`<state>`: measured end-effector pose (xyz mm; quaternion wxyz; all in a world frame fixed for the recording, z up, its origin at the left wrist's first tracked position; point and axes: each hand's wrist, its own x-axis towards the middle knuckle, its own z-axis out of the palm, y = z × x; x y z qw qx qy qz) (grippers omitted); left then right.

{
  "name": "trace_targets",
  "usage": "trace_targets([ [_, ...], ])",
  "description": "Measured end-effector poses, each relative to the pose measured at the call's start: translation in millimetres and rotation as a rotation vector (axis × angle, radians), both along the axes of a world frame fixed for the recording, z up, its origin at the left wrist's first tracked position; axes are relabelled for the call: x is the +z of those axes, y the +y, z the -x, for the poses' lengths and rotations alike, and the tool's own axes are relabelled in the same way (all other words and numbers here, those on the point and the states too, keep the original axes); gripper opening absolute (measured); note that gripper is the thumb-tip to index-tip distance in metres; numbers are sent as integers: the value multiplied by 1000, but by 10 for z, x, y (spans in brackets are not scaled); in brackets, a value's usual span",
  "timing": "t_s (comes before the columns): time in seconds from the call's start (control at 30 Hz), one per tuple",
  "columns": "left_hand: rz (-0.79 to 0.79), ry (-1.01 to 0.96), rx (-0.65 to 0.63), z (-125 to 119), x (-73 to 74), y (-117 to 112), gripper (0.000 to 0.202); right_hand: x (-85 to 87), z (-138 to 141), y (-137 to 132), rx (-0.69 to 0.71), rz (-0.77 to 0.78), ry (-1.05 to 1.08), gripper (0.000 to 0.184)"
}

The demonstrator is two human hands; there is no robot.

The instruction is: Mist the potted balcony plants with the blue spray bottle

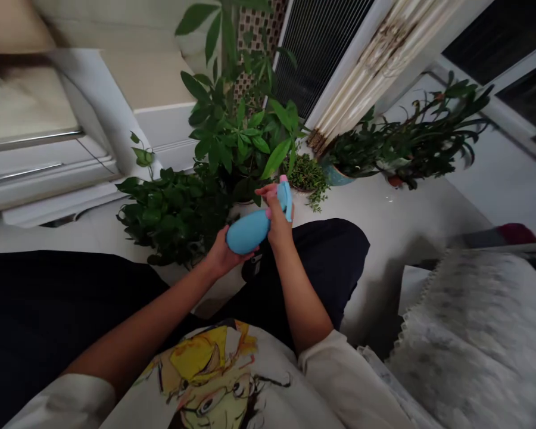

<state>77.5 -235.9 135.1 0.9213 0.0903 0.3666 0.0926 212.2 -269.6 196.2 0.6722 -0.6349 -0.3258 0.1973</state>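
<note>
A blue spray bottle (249, 232) with pink fittings is held tilted in front of my knees, its body toward the lower left and its spray head toward the upper right. My left hand (226, 253) cups the rounded bottom of the bottle from below. Around the neck and spray head, my right hand (278, 219) has its fingers closed. A tall leafy plant (250, 134) rises just beyond my hands. To the left of the bottle grows a low, bushy green plant (174, 208).
A small-leaved potted plant (307, 174) stands by the curtain (361, 71). Right of it are a blue pot (337, 176) and more dark foliage (411, 143). A white cabinet (161, 128) borders the left. A lace-edged patterned cover (477, 333) fills the lower right.
</note>
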Motion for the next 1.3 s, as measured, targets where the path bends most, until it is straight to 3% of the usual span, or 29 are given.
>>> trace_targets([
  [0.07, 93, -17, 5, 48, -79, -88, 51, -13, 135, 0, 30, 2, 15, 42],
  [0.23, 231, -68, 35, 71, -231, -215, 43, -30, 322, -8, 179, 102, -187, 38],
  [0.4, 227, -68, -1, 74, -203, -192, 38, 50, 357, -83, 403, 202, -299, 67],
  [0.57, 132, -82, -8, 28, -61, -159, 33, 145, 414, -49, 265, 248, -349, 70],
  [0.7, 187, -66, 19, -48, -20, -150, 29, 120, 355, 25, 187, 244, -330, 62],
  [0.9, 222, -15, -102, -79, -116, -171, 32, 46, 324, 10, -81, 354, -209, 43],
  [1.03, 240, 28, -206, -90, -234, -305, 41, 29, 394, -17, -69, 508, -235, 38],
  [1.17, 185, -32, -111, -175, -266, -390, 37, -31, 418, -5, 73, 472, -317, 55],
  [1.3, 88, -49, 77, -302, -219, -226, 30, -82, 317, 12, 95, 307, -324, 97],
])
